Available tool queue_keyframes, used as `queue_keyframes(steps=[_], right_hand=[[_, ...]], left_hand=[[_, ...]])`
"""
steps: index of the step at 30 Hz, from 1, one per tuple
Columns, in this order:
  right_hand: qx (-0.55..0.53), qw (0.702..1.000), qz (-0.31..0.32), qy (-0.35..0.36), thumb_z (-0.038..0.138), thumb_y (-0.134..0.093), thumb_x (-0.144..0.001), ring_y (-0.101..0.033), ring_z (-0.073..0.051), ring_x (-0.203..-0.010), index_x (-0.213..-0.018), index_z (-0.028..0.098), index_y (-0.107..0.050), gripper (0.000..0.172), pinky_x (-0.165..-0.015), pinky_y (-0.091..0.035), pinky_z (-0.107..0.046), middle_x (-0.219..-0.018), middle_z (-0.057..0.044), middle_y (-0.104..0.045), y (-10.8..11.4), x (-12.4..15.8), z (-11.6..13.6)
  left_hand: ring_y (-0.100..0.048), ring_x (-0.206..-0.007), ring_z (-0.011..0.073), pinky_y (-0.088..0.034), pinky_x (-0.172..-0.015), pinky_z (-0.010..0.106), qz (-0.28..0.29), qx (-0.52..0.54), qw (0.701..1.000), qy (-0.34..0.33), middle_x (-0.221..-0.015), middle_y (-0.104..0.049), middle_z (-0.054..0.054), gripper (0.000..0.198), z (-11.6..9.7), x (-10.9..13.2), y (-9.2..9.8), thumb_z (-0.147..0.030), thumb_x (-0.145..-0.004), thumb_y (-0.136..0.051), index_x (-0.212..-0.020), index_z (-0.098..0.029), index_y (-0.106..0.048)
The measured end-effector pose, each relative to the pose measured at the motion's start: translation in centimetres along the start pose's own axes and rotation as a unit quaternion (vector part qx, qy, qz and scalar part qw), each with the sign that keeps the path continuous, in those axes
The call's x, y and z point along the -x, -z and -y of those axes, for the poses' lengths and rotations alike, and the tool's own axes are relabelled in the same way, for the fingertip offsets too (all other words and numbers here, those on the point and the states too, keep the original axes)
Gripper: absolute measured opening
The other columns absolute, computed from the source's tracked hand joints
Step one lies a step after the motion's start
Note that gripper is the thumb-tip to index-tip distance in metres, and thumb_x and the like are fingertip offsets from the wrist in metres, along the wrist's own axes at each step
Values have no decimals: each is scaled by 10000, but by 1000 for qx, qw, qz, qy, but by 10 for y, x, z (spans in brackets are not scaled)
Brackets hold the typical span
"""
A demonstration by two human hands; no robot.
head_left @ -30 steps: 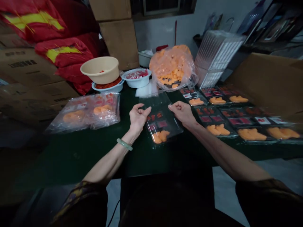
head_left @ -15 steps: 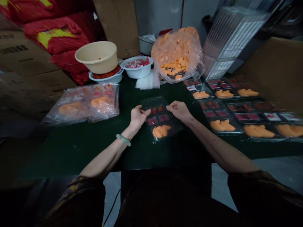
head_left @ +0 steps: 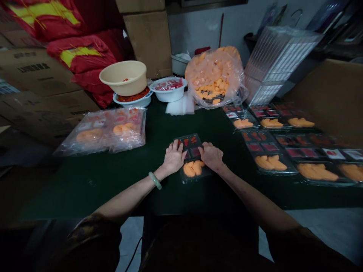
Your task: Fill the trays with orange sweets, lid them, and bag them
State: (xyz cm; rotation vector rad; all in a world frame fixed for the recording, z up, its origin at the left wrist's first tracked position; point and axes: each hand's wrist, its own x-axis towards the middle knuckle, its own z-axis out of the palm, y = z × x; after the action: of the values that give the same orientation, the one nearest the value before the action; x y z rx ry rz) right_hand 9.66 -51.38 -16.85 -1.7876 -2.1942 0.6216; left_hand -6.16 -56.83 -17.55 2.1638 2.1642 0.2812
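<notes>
A clear plastic compartment tray lies on the table in front of me, with small red pieces at the top, dark red packets in the middle and orange curved pieces at the bottom. Over its left edge lies my left hand, fingers stretched and slightly apart, with a green bangle on that wrist. My right hand is at the tray's right edge, its fingers curled and closed on the rim; their tips are partly hidden.
Filled trays spread over the right side. Bagged trays lie left. Behind stand a cream basin, a white basin of red packets, a plastic bag of orange pieces and a stack of clear trays. Cardboard boxes stand at left.
Both hands have moved from the tray's upper part down along its sides. My left hand's pinch has loosened into stretched fingers. The camera view has tilted up slightly.
</notes>
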Motion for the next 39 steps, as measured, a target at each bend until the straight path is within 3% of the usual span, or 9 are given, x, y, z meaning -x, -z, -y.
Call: queue_keyframes(steps=[4,10,15,17,21,28,32,36,39], right_hand=[[-230,972,38,-41,221,-495,-834,-535,-270,-1081,-803,177,-498,55,-839,-422,-351,-1048,-100,-561,2,-6,0],[-406,901,140,-56,256,-432,-863,-653,-170,-609,-819,199,-406,76,-526,-486,-269,-722,-41,-634,3,-8,9],[-614,752,216,-104,290,-708,-665,-635,-158,-501,-849,183,-456,330,-447,-448,-228,-713,-51,-678,-2,-7,-2],[-655,718,207,-110,290,-778,-567,-622,-160,-466,-801,189,-450,416,-418,-425,-215,-654,-25,-669,-3,-7,-6],[-680,699,199,-95,324,-806,-526,-609,-154,-442,-756,201,-403,480,-410,-414,-207,-628,5,-659,-1,-6,-10],[-676,691,250,-62,340,-800,-563,-593,-146,-427,-795,201,-407,477,-397,-414,-205,-576,46,-606,-3,-9,-17],[-681,682,263,-51,346,-779,-594,-586,-131,-430,-793,196,-400,453,-414,-428,-211,-602,40,-615,-4,-10,-18],[-661,695,279,-37,336,-744,-648,-615,-147,-484,-830,192,-418,400,-464,-460,-243,-639,34,-618,-5,-11,-20],[-642,710,289,-33,337,-719,-678,-636,-162,-537,-857,189,-431,370,-483,-458,-250,-708,7,-637,-5,-11,-21]], left_hand=[[-348,-1280,336,-343,-1001,456,-18,22,1000,6,-1428,-314,227,476,4,4,-4,-310,-920,-335,-1311,-51,-418],[-293,-1336,310,-326,-1044,431,-36,69,997,10,-1445,-297,226,502,14,10,-11,-306,-931,-272,-1334,-28,-386],[-325,-1318,289,-343,-1026,425,-39,50,998,-13,-1443,-323,192,490,16,15,-13,-311,-932,-269,-1335,-68,-403],[-438,-1213,282,-395,-949,433,-44,24,999,-18,-1385,-416,159,450,16,5,-4,-325,-929,-290,-1285,-120,-476],[-511,-1021,238,-416,-818,393,-78,-77,994,-5,-1088,-613,79,364,24,-62,23,-294,-939,-281,-988,-196,-628],[-470,-1104,275,-378,-911,465,-39,-140,989,-32,-1154,-540,169,267,62,-215,20,-212,-880,-466,-1095,-78,-550],[-540,-1024,213,-432,-893,450,34,-149,984,-86,-1098,-573,79,265,79,-246,14,-324,-862,-545,-1045,-135,-575],[-567,-895,187,-428,-802,300,103,-123,976,-147,-893,-637,87,41,92,-261,24,-127,-744,-624,-780,-107,-629],[-557,-781,177,-389,-693,252,116,-88,976,-161,-713,-630,86,139,96,-277,34,-52,-648,-624,-564,-152,-575]])
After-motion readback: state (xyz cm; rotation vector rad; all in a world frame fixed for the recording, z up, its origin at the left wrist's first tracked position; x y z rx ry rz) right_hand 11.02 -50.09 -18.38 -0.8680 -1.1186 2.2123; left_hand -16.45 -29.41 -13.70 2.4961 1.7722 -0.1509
